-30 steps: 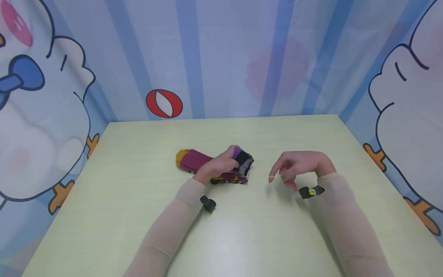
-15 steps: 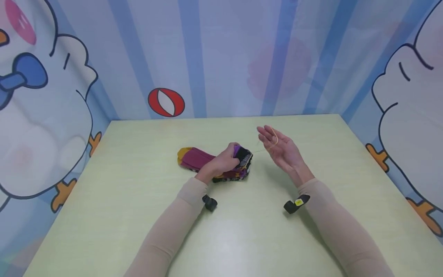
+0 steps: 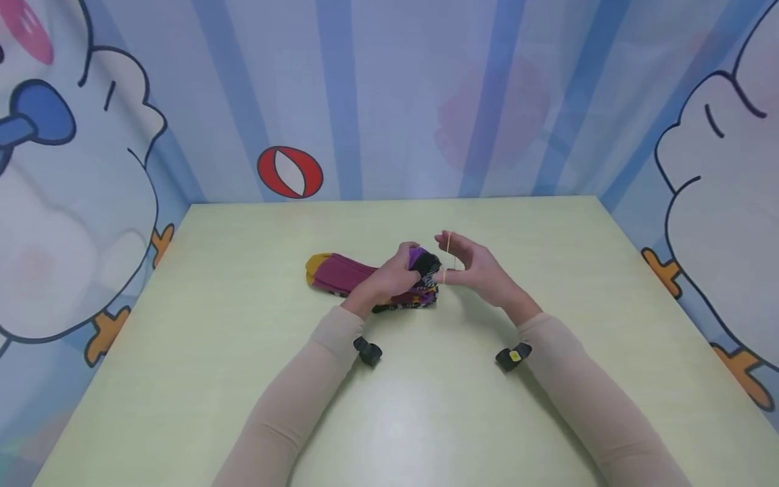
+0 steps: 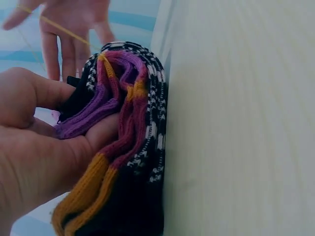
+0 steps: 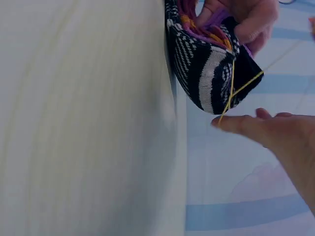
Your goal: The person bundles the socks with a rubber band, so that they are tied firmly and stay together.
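Observation:
A folded bundle of maroon socks (image 3: pixel 343 272) with mustard toes and a black-and-white patterned side lies on the table. My left hand (image 3: pixel 389 279) grips its folded end, thumb on one side and fingers tucked into the fold. Just right of that end, my right hand (image 3: pixel 485 274) has its fingers and thumb spread apart. A thin yellow rubber band (image 3: pixel 448 242) stretches between them. In the right wrist view the rubber band (image 5: pixel 231 93) crosses itself beside the sock end and runs down to a fingertip. Purple and orange inner layers of the socks (image 4: pixel 130 93) show in the left wrist view.
The pale green table (image 3: pixel 389 419) reaches back to a blue striped backdrop (image 3: pixel 402 101) printed with cartoon figures. Small black cameras, a left one (image 3: pixel 368 352) and a right one (image 3: pixel 512 356), are worn at the wrists.
My right hand has gone from low on the right, band trailing from its fingers, up and left to the sock end, turning and spreading the band. My left hand keeps its grip.

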A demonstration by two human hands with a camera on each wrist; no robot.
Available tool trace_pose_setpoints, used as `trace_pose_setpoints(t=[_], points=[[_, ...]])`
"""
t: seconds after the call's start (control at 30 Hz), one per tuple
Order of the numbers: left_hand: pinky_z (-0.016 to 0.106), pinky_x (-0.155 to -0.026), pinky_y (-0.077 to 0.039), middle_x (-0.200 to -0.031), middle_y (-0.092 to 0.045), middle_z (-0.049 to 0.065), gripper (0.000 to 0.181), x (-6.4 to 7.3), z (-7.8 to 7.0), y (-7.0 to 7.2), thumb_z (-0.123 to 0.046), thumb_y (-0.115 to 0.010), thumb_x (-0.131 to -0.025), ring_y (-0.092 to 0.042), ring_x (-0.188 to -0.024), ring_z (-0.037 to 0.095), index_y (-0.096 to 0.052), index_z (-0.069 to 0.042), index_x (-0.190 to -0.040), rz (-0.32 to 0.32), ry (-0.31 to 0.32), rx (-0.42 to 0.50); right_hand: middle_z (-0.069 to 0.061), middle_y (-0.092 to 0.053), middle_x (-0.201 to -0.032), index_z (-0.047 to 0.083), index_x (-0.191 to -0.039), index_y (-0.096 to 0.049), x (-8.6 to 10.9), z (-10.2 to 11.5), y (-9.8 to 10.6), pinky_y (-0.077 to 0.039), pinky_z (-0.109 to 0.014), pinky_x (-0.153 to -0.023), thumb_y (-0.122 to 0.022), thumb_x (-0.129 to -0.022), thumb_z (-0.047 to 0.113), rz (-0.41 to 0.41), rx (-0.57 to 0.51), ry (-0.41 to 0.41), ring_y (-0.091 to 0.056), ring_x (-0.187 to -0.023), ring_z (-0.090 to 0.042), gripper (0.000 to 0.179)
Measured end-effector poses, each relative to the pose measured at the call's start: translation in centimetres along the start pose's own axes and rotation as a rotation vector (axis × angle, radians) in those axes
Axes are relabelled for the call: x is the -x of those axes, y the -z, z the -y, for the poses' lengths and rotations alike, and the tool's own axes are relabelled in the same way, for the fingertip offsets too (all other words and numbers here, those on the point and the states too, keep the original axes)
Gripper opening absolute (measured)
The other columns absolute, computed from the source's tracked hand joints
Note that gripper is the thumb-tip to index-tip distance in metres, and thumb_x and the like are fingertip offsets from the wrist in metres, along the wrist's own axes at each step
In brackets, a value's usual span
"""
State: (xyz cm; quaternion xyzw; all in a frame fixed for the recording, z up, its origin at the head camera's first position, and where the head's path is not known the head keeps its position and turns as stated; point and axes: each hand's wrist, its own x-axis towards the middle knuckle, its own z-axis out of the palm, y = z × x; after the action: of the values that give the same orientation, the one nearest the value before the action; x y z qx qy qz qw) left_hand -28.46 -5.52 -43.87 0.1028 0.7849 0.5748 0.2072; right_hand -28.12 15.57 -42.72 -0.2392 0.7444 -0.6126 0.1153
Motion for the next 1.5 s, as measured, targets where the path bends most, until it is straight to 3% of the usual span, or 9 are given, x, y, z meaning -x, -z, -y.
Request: trace_pose_setpoints(t=[0.17, 0.43, 0.63, 0.8, 0.97, 1.2, 1.3, 1.4, 1.5], points=[[0.047, -0.104, -0.042, -0.139, -0.042, 0.023, 0.058, 0.0, 0.3, 0.2, -0.003, -0.052, -0.098, -0.048, -0.124, 0.033, -0.021, -0.002, -0.147, -0.027, 0.052, 0.072, -0.018, -0.031, -0.159, 0.002, -0.157, -0.023, -0.2, -0.4, -0.7, -0.029, -0.055, -0.113, -0.086, -0.081, 0.031, 0.088, 0.277, -0.055, -0.026, -0.147, -0.032, 0.103], [0.048, -0.102, -0.046, -0.142, -0.042, 0.026, 0.054, 0.0, 0.4, 0.8, 0.000, -0.054, -0.097, -0.051, -0.127, 0.039, -0.025, -0.001, -0.143, 0.027, 0.088, 0.211, -0.023, -0.034, -0.148, -0.005, -0.154, -0.022, -0.4, -0.7, -1.3, -0.032, -0.053, -0.112, -0.090, -0.074, 0.034, 0.139, 0.492, -0.052, -0.037, -0.138, -0.038, 0.112], [0.051, -0.102, -0.044, -0.146, -0.037, 0.026, 0.052, 0.2, 0.0, 1.0, 0.006, -0.050, -0.097, -0.045, -0.131, 0.041, -0.026, 0.000, -0.143, 0.096, 0.093, 0.330, -0.026, -0.037, -0.140, -0.007, -0.153, -0.020, -0.7, -0.5, -1.9, -0.039, -0.049, -0.107, -0.092, -0.071, 0.030, 0.121, 0.508, -0.004, -0.046, -0.126, -0.036, 0.115], [0.051, -0.102, -0.045, -0.140, -0.046, 0.025, 0.045, -0.2, 0.2, 0.9, 0.002, -0.051, -0.099, -0.053, -0.123, 0.036, -0.034, 0.006, -0.141, 0.175, 0.050, 0.392, -0.025, -0.040, -0.130, -0.008, -0.151, -0.024, -1.0, -0.3, -2.3, -0.046, -0.044, -0.099, -0.092, -0.071, 0.026, 0.103, 0.540, 0.047, -0.050, -0.110, -0.031, 0.110], [0.050, -0.100, -0.047, -0.132, -0.052, 0.022, 0.039, -0.5, 0.3, 1.0, -0.005, -0.049, -0.102, -0.057, -0.114, 0.031, -0.042, 0.006, -0.138, 0.216, 0.045, 0.411, -0.025, -0.038, -0.132, -0.007, -0.152, -0.021, -1.1, -0.1, -2.4, -0.048, -0.043, -0.097, -0.092, -0.072, 0.024, 0.096, 0.560, 0.040, -0.051, -0.109, -0.031, 0.111], [0.047, -0.093, -0.050, -0.115, -0.054, 0.016, 0.035, -0.4, -0.2, 0.8, 0.001, -0.042, -0.085, -0.056, -0.103, 0.026, -0.045, 0.005, -0.120, 0.226, 0.031, 0.406, -0.022, -0.038, -0.131, -0.003, -0.155, -0.018, -1.0, 0.2, -2.4, -0.046, -0.043, -0.099, -0.091, -0.073, 0.026, 0.128, 0.640, 0.048, -0.050, -0.109, -0.028, 0.113], [0.048, -0.098, -0.048, -0.121, -0.053, 0.019, 0.049, -0.4, 0.0, 0.8, 0.010, -0.036, -0.081, -0.055, -0.107, 0.027, -0.041, 0.008, -0.129, 0.262, 0.031, 0.409, -0.018, -0.038, -0.130, 0.001, -0.156, -0.018, -0.8, 0.2, -2.3, -0.047, -0.041, -0.097, -0.090, -0.074, 0.027, 0.134, 0.648, 0.038, -0.051, -0.108, -0.026, 0.112], [0.050, -0.102, -0.045, -0.134, -0.047, 0.023, 0.055, -0.5, 0.2, 1.0, 0.013, -0.032, -0.086, -0.052, -0.119, 0.031, -0.033, 0.010, -0.140, 0.279, 0.044, 0.403, -0.018, -0.038, -0.129, 0.002, -0.157, -0.018, -0.8, 0.1, -2.3, -0.048, -0.040, -0.096, -0.090, -0.074, 0.027, 0.141, 0.630, 0.034, -0.052, -0.107, -0.026, 0.113], [0.051, -0.102, -0.044, -0.142, -0.044, 0.027, 0.048, -0.6, 0.4, 1.1, 0.009, -0.037, -0.096, -0.050, -0.126, 0.034, -0.033, 0.009, -0.143, 0.277, 0.046, 0.392, -0.020, -0.038, -0.130, 0.001, -0.156, -0.018, -0.8, 0.1, -2.2, -0.049, -0.040, -0.094, -0.090, -0.073, 0.026, 0.135, 0.602, 0.043, -0.053, -0.105, -0.027, 0.113]])
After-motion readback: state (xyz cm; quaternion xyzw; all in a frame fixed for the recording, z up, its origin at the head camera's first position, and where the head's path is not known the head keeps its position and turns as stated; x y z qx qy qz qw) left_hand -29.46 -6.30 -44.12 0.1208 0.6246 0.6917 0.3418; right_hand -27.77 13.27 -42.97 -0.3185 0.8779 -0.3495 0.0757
